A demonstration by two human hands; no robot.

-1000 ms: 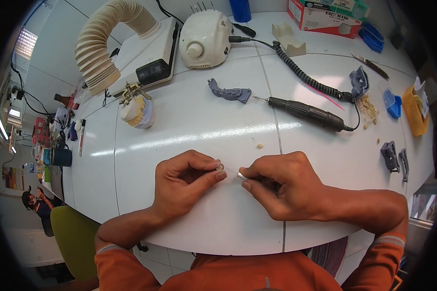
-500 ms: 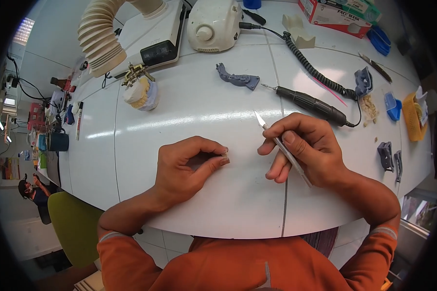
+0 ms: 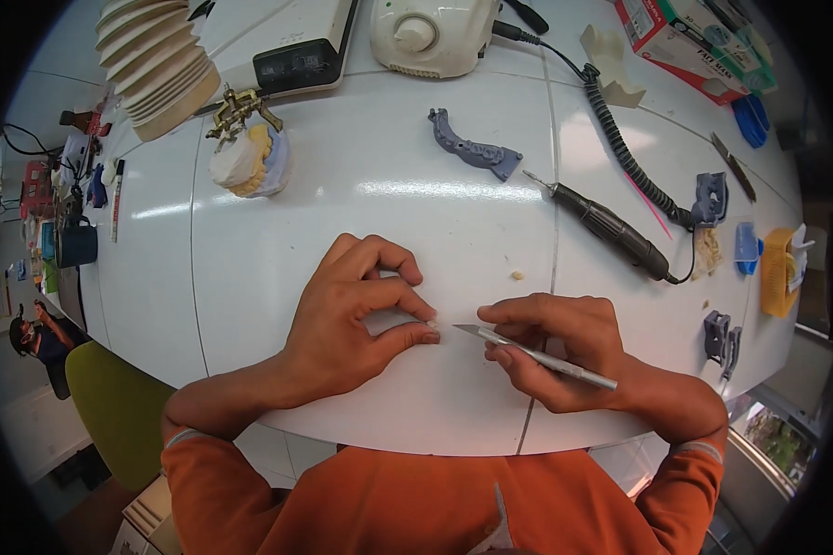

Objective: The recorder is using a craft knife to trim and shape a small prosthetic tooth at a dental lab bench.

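My left hand is closed in a pinch, thumb and forefinger tips on a tiny whitish piece, perhaps a false tooth. Most of that piece is covered by the fingertips. Between the fingers of my right hand lies a slim silver craft knife. Its pointed blade is aimed left, a short gap away from the pinched piece. On the white table just beyond my right hand lies a small cream-coloured bit.
Beyond my hands are a grey dental arch model, a black rotary handpiece with coiled cord, and a plaster jaw model on a brass articulator. A control box and ribbed hose stand farther back. Small grey models lie right.
My right hand has come down and nearer to my left; the knife blade has swung from pointing up to pointing left. My left fingers have spread while the pinch stays. The view has shifted.
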